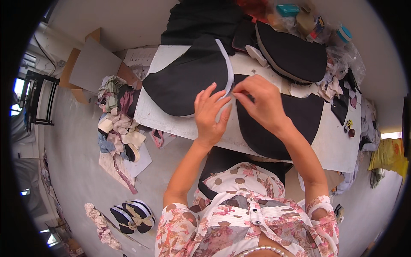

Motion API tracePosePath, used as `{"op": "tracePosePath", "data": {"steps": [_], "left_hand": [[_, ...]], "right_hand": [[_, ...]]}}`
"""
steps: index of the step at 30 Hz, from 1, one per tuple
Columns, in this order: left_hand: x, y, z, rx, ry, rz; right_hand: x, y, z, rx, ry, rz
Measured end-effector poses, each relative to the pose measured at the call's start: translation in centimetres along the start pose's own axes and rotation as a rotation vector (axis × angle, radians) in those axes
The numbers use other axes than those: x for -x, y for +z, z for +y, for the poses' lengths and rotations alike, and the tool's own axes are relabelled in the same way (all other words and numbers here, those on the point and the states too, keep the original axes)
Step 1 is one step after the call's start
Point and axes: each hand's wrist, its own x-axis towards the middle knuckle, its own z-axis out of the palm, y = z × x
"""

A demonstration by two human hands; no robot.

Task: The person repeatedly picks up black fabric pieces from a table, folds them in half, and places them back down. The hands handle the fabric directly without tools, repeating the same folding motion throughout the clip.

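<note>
A black rounded fabric piece [180, 81] lies on the white tabletop, with a narrow white strip [227, 64] along its curved right edge. My left hand [209, 115] rests on the lower right edge of that piece, its fingers spread over the strip's near end. Just to the right, my right hand [262, 103] has thumb and forefinger pinched together at the strip's end. Beneath my right hand and wrist lies a second black fabric piece [282, 128], partly hidden by the arm.
On the white table [158, 118], a thick black padded piece [295, 53] sits at the back right, near plastic bags and a blue-lidded jar [343, 33]. Fabric scraps [122, 128] heap at the left by an open cardboard box [92, 64]. Slippers [133, 216] lie on the floor.
</note>
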Motion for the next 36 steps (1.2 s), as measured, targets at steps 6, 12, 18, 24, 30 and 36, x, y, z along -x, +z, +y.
{"op": "tracePosePath", "data": {"steps": [6,12,18,24,30,36], "left_hand": [[2.3,-7.6,-6.5,0.202,-0.601,0.676],[3.8,-9.9,-11.2,0.063,-0.699,0.638],[2.3,-8.2,-12.7,-0.248,-0.558,0.412],[2.5,-7.5,-13.5,-0.289,-0.560,0.415],[2.2,-7.7,-13.6,-0.085,-0.611,0.473],[2.7,-7.0,-14.1,-0.289,-0.619,0.322]], "right_hand": [[-4.9,14.2,-1.0,0.006,-0.088,-0.256],[-5.4,16.8,0.6,0.046,-0.082,-0.379],[-5.8,16.3,0.7,-0.002,-0.007,-0.413],[-5.2,17.3,-0.8,0.204,-0.147,-0.277],[-5.7,17.2,0.3,0.067,-0.078,-0.358],[-6.3,16.7,0.1,0.064,-0.056,-0.369]]}}
